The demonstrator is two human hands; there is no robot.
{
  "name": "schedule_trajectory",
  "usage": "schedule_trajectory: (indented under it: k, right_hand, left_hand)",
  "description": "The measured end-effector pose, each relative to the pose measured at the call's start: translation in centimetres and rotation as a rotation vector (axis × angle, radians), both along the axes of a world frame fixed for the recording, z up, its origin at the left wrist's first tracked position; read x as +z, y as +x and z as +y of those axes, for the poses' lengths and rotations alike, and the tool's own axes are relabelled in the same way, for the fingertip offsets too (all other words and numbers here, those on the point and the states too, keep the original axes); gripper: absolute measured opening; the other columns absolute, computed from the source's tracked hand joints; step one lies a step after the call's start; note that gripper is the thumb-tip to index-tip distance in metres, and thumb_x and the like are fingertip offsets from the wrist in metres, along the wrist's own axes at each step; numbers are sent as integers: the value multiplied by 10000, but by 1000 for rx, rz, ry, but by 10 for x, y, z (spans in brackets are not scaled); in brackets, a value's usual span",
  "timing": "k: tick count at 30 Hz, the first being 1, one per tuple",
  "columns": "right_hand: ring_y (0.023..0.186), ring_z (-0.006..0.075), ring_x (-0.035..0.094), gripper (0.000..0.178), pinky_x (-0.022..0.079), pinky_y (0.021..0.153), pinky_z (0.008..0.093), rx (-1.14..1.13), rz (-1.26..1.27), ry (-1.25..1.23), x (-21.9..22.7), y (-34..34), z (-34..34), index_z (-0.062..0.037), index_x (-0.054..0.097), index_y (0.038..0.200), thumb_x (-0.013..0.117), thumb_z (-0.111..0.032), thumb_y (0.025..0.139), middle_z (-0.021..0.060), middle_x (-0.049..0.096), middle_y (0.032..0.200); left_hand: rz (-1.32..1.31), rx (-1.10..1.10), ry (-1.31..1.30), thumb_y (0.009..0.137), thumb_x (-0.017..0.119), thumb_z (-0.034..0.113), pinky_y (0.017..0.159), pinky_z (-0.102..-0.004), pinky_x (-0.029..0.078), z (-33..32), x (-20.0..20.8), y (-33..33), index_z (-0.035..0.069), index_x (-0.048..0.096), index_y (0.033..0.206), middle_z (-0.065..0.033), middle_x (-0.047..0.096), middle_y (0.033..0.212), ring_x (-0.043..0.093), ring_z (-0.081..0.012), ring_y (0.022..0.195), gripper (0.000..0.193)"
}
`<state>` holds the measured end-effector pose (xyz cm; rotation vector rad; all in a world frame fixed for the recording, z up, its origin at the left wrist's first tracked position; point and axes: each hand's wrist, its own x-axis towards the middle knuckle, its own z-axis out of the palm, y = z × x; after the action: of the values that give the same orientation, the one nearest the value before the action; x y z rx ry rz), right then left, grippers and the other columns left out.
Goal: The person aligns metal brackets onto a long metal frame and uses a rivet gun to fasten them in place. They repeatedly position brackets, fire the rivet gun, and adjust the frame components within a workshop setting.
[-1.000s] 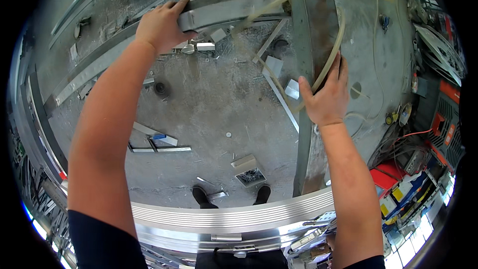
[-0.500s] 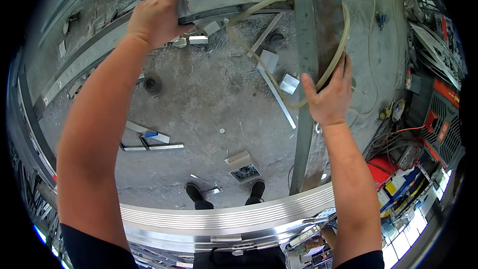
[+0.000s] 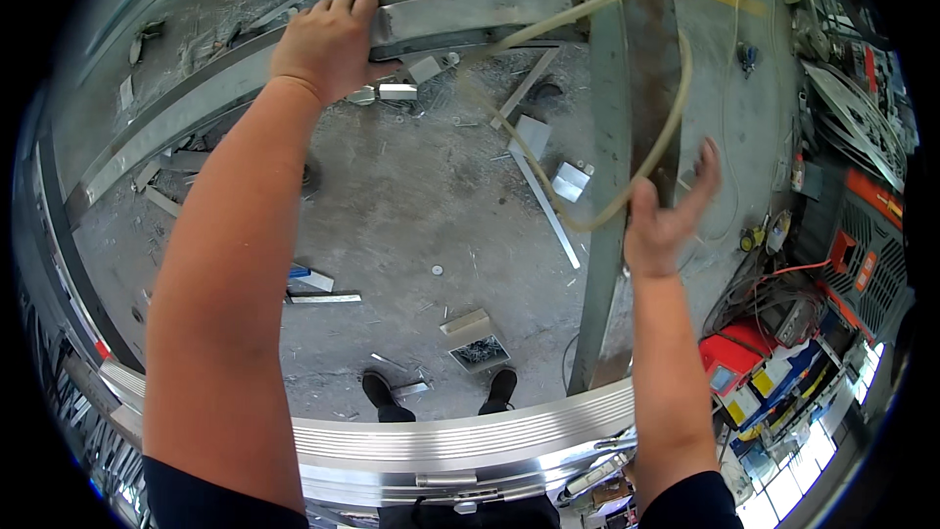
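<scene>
My left hand [image 3: 333, 47] is closed over a grey metal crossbar [image 3: 480, 16], its fingers lying across the upper edge and the thumb below. The bar meets a long green-grey steel beam [image 3: 607, 147] that runs from the far edge toward me. A pale yellow hose [image 3: 681, 88] loops across that beam and hangs down on its left side. Beside the beam, just under the hose's bend, my right hand [image 3: 668, 225] is open, with thumb and fingers spread and nothing in it.
Nearest me lies a ridged aluminium profile [image 3: 460, 441]. On the floor are metal offcuts [image 3: 571, 182], a thin strip [image 3: 548, 211] and a small box of metal bits [image 3: 480, 353]. A red machine [image 3: 734, 353] and an orange-grey unit [image 3: 867, 255] stand at right.
My right hand has come off the hose and drawn back toward me, its fingers spreading. The left hand still grips the crossbar; the whole view has shifted slightly.
</scene>
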<state>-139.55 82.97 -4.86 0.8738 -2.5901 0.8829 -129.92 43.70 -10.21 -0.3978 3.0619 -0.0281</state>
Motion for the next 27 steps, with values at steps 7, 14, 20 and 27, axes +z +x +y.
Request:
schedule_trajectory:
  k: [7,14,20,27]
  right_hand:
    - [1004,397,601,206,475,898,448,90,-584,-196,-84,73,-118,3,656,1079,630,-144,937,170,653,1001]
    - [1202,413,575,346,471,1029,478,-123,-637,475,-303,-30,-147,8,632,1230,534,-167,948,241,563,1344]
    - [1297,408,510,457,442,1085,481,218,-554,795,-377,-63,-120,-82,555,1383,540,-158,932,135,469,1498]
    - [1341,343,474,455,420,1105,461,169,-363,839,-362,-31,-138,-131,537,1399,525,-113,945,61,444,1521]
  left_hand:
    - [39,-1,-54,703,849,504,886,-407,556,0,-6,5,88,536,1355,-86,655,1173,677,-290,1056,834]
    - [97,-45,-50,696,851,496,854,-432,549,5,-2,-2,40,601,1237,-148,686,1078,688,-326,992,750]
    - [117,-116,-31,678,840,526,807,-434,541,4,1,-4,21,553,1165,-168,661,1026,685,-339,945,757]
    - [143,-107,-54,675,848,495,806,-435,542,2,6,3,30,565,1069,-158,675,966,694,-346,924,672]
